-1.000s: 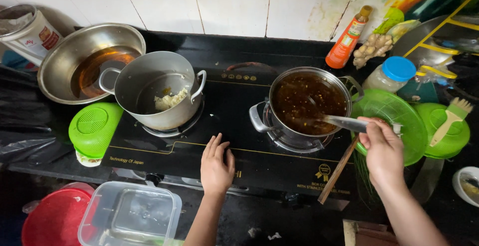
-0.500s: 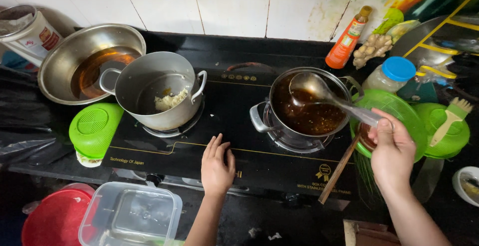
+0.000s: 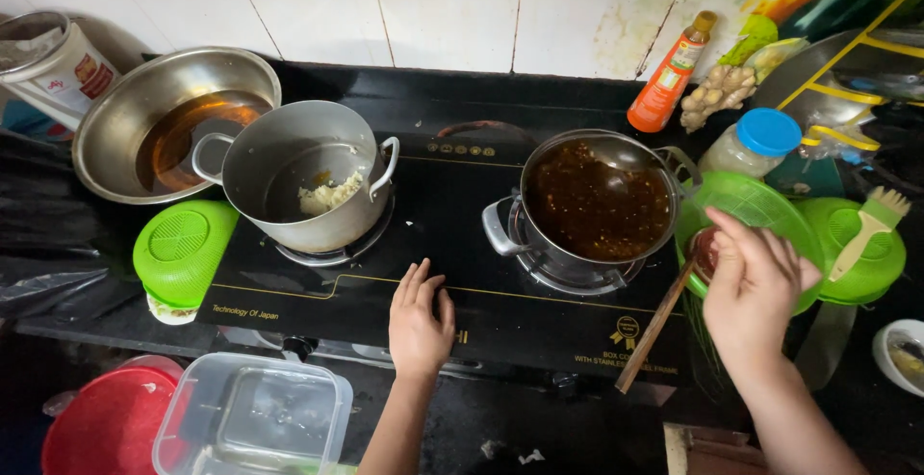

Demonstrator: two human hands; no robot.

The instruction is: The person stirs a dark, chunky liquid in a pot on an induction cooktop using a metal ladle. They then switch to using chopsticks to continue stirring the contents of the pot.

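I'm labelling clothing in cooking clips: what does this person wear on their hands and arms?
Nothing shows: the left hand and right hand are bare, with no gloves, rings, watch or bracelets visible. Both forearms are uncovered to the frame edge, no sleeves in view.

Two pots stand on the stove (image 3: 462, 273): the left pot (image 3: 298, 177), holding a small heap of food, and the right pot (image 3: 592, 205), filled with sauce. A wide bowl (image 3: 168, 119) sits behind-left of the left pot. The left hand (image 3: 420, 319) rests flat on the stove's front; the right hand (image 3: 756, 287) hovers over a strainer (image 3: 760, 210) right of the sauce pot. A bottle (image 3: 669, 76) stands behind.
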